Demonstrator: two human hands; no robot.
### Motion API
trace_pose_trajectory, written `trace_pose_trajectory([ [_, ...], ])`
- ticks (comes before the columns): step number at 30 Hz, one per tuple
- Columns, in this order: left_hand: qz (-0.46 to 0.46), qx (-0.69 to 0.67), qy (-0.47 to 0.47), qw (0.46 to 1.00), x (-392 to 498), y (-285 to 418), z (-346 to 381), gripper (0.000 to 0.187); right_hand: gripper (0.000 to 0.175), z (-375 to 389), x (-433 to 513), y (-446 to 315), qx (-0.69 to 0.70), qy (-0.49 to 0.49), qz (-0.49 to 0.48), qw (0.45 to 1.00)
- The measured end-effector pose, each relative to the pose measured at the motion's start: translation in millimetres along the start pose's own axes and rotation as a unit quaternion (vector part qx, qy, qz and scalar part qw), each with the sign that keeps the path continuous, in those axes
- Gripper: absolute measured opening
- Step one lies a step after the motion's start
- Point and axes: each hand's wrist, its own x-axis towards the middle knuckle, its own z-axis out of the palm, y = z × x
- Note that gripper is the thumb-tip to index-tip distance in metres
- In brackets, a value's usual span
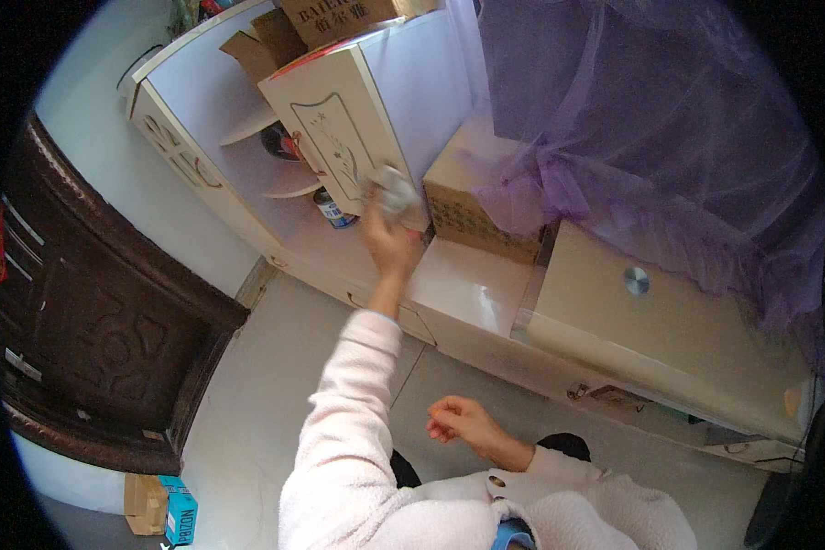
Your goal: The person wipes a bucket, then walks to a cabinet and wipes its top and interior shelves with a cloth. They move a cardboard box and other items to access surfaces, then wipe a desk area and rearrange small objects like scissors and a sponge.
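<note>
My left hand (389, 247) is stretched out with a pale greyish cloth (393, 192), blurred by motion, in its fingers. The cloth lies over the lower part of a cream cabinet door (323, 130) with a painted floral pattern and a curved handle. My right hand (468, 427) hangs in front of my body, fingers curled in, with nothing visible in it. Left of the door, a blue-and-white tin (334, 208) stands on the lowest surface of the open corner shelves (301, 190).
Cardboard boxes (337, 20) sit on top of the cabinet. A carton (481, 213) stands on the low cabinet beside purple tulle (632, 137) and a glass-like top (625, 323). At left are a dark carved door (110, 330) and a blue box (181, 512).
</note>
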Motion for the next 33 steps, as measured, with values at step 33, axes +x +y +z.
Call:
trace_pose_trajectory([
  [33, -0.060, 0.030, 0.198, 0.978, 207, 34, -38, 0.039, 0.024, -6, 16, -1, 0.013, -0.064, 0.028, 0.997],
])
